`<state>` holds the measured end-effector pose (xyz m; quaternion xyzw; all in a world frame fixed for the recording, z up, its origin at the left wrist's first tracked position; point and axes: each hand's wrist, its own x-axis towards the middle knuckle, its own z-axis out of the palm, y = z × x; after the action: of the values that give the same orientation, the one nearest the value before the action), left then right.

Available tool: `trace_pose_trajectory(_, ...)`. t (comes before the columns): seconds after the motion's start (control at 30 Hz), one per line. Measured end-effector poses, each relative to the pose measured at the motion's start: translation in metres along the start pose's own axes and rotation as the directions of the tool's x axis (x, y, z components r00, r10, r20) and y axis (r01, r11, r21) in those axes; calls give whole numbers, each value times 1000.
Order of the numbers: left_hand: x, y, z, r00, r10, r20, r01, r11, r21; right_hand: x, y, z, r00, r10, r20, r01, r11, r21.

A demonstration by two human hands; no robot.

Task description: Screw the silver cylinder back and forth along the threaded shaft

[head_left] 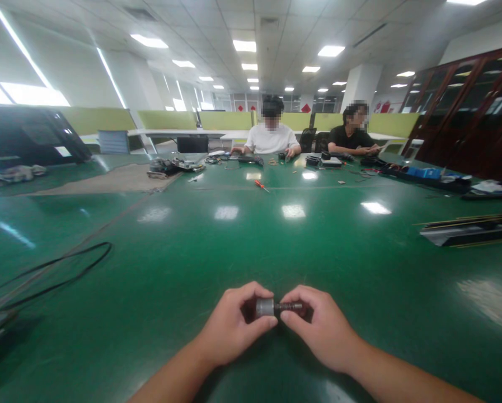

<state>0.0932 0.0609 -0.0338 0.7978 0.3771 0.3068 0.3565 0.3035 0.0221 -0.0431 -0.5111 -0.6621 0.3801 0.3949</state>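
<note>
Pinching a pale grey metal cylinder (264, 307) between thumb and index, the fingers of the left hand (229, 322) wrap its outer side. From the cylinder's right end a dark, ridged shaft (286, 306) with a smoother, lighter tip runs sideways into the curl of the right hand (324, 324). Those right fingers arch around the shaft, thumb below and index above; whether they press on it, I cannot tell. Beneath both hands spreads the desk (192, 246), its green surface glossy and faintly scratched. Well beyond the fingers lies an orange-red-handled screwdriver (259, 184); left of them loops a thin black cable (87, 266), and far right rests a long black channel (464, 232) edged by slender yellowish rods.
</note>
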Motion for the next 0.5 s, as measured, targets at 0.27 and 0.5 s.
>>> trace_pose_trajectory(0.27,-1,1,-1,1000,6,-8,-6,1000,-4,2,0,0,1000,4,1,-4,1000,8)
trace_pose_trajectory(0.5,-2,0,-1,1000,-11,-18,10,1000,-26,1,0,0,1000,3,4,-3,1000,4)
